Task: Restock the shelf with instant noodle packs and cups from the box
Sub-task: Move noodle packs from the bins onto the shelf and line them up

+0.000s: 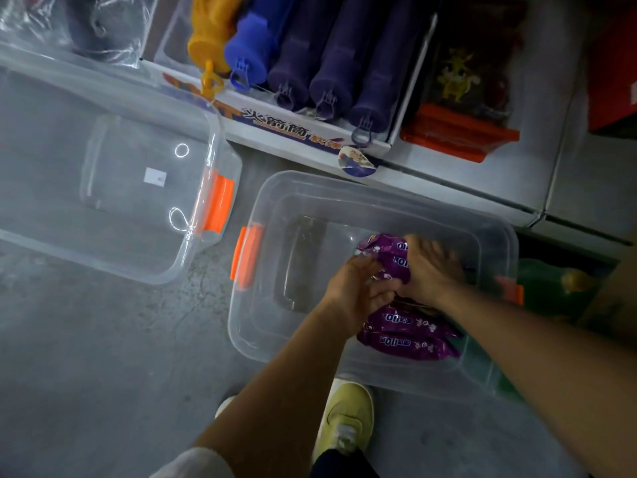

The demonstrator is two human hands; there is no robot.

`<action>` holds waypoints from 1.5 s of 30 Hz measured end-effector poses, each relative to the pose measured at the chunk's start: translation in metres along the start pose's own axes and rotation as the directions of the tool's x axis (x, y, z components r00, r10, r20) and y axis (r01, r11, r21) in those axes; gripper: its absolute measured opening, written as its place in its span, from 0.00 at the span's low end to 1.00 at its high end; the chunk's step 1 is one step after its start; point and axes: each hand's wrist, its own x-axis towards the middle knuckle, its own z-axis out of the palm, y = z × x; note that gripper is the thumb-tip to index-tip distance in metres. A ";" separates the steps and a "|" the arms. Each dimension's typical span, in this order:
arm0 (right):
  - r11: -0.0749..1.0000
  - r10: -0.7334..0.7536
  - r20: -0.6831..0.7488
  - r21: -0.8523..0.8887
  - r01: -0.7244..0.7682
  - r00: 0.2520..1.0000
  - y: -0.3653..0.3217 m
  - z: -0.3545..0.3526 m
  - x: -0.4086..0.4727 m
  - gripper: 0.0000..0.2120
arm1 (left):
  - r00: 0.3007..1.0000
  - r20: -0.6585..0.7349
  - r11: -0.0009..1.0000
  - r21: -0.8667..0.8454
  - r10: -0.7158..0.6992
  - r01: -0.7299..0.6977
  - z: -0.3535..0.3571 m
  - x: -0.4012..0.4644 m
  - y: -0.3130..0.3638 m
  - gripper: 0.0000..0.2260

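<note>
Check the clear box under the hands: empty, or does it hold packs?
Not empty. Purple noodle packs lie at the right end of the clear box; its left part shows bare bottom.

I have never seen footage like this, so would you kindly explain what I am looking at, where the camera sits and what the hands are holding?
There is no machine here: a person wears a wide-angle camera on the head, looking down at their own arms. The left hand and right hand reach into a clear plastic box with orange latches, standing on the grey floor. Both take a grip on a purple noodle pack; more purple packs lie beneath. A second clear box sits to the left, seemingly without goods. Above is a white shelf carrying rolled blue and yellow items. A yellow shoe shows below.
</note>
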 end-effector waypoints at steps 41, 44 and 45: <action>0.887 -0.231 0.418 0.461 0.014 0.879 -0.119 -0.347 -0.288 0.34 | 0.861 0.264 0.624 0.601 0.435 -0.500 -0.017 -0.387 0.105 0.32; 0.890 -0.264 0.427 0.454 0.047 0.865 -0.131 -0.376 -0.331 0.31 | 0.849 0.382 0.551 0.647 0.365 -0.527 -0.008 -0.438 0.109 0.21; 0.884 -0.277 0.437 0.464 0.049 0.856 -0.135 -0.383 -0.342 0.29 | 0.848 0.406 0.526 0.665 0.340 -0.530 -0.007 -0.448 0.110 0.21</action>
